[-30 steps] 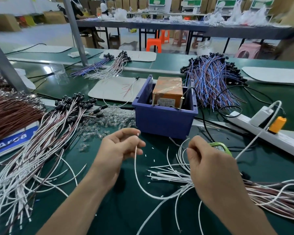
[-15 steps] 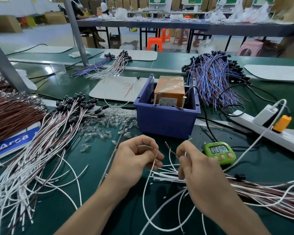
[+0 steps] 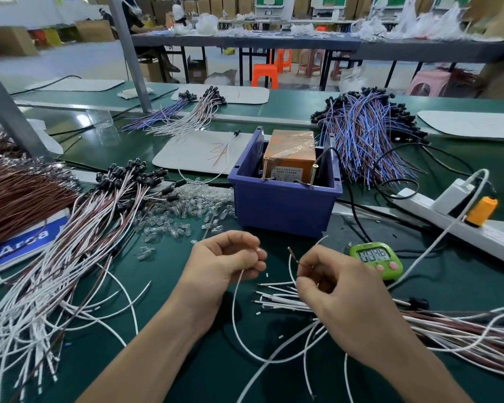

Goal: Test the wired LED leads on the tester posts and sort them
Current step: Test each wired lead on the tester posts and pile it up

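My left hand [image 3: 224, 264] pinches the end of a white wire [image 3: 235, 309] that loops down across the green mat. My right hand [image 3: 336, 303] pinches a brown lead end [image 3: 293, 255] that sticks up beside another white wire. Both hands hover just in front of the blue bin [image 3: 282, 199], which holds the orange tester box [image 3: 290, 158] with two upright screw posts [image 3: 312, 173]. Loose white leads [image 3: 277, 298] lie under my right hand. A big bundle of white and brown LED leads [image 3: 70, 257] with black holders spreads out at the left.
A green digital timer [image 3: 376, 258] sits right of my hands. A white power strip with an orange plug [image 3: 477, 212] runs along the right. Clear LED caps [image 3: 184, 210] are scattered left of the bin. Blue and brown leads [image 3: 364, 135] pile up behind it.
My hands came together and now sit slightly apart. The left hand moved right and down to a wire end; the right hand now holds a brown lead tip upright.
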The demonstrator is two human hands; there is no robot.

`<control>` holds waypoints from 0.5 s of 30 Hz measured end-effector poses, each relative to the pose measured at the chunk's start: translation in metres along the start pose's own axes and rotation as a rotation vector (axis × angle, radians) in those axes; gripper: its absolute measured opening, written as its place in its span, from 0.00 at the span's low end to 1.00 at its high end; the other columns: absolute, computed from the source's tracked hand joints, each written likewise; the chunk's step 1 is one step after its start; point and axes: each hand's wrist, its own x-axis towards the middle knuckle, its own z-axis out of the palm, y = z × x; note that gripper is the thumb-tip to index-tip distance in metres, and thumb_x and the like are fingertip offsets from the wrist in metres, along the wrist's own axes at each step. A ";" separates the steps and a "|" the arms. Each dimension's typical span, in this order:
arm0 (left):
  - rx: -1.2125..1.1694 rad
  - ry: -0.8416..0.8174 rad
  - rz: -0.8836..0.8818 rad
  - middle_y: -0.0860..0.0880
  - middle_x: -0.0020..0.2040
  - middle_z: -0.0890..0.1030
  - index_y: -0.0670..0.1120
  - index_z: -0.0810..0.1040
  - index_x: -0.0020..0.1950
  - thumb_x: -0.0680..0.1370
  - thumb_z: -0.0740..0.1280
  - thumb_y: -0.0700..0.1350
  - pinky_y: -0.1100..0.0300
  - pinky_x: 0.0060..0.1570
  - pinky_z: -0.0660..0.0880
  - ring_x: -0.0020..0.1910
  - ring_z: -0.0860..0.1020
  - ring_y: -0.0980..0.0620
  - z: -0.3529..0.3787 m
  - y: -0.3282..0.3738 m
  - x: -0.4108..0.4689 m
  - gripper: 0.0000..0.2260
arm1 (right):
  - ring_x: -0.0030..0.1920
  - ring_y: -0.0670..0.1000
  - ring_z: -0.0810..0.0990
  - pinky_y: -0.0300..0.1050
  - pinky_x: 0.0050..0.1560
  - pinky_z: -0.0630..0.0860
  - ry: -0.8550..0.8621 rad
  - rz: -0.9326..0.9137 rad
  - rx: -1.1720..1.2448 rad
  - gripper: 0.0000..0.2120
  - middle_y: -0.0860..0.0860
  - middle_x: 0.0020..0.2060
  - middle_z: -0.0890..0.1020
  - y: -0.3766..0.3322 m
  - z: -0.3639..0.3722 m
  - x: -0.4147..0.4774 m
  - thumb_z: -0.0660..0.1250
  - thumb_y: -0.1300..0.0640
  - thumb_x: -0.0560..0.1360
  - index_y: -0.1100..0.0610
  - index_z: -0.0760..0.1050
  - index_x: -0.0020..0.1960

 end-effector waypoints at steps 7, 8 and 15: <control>0.421 -0.072 0.219 0.49 0.42 0.88 0.57 0.85 0.50 0.73 0.76 0.32 0.60 0.47 0.82 0.43 0.87 0.49 0.014 -0.006 -0.010 0.19 | 0.30 0.46 0.77 0.39 0.31 0.73 0.090 -0.027 0.122 0.05 0.45 0.31 0.82 -0.003 0.016 0.001 0.75 0.54 0.75 0.46 0.80 0.44; 0.447 -0.073 0.233 0.51 0.42 0.88 0.57 0.84 0.50 0.73 0.77 0.33 0.60 0.48 0.82 0.43 0.87 0.51 0.014 -0.007 -0.011 0.18 | 0.30 0.46 0.78 0.42 0.32 0.75 0.090 -0.020 0.131 0.05 0.45 0.31 0.83 -0.002 0.018 0.001 0.75 0.54 0.75 0.46 0.80 0.44; 0.501 -0.093 0.255 0.53 0.42 0.88 0.56 0.85 0.50 0.74 0.76 0.36 0.63 0.45 0.81 0.43 0.87 0.54 0.015 -0.008 -0.013 0.15 | 0.34 0.45 0.82 0.37 0.34 0.77 0.173 -0.021 0.181 0.10 0.43 0.33 0.84 0.006 0.023 0.005 0.74 0.61 0.75 0.47 0.81 0.41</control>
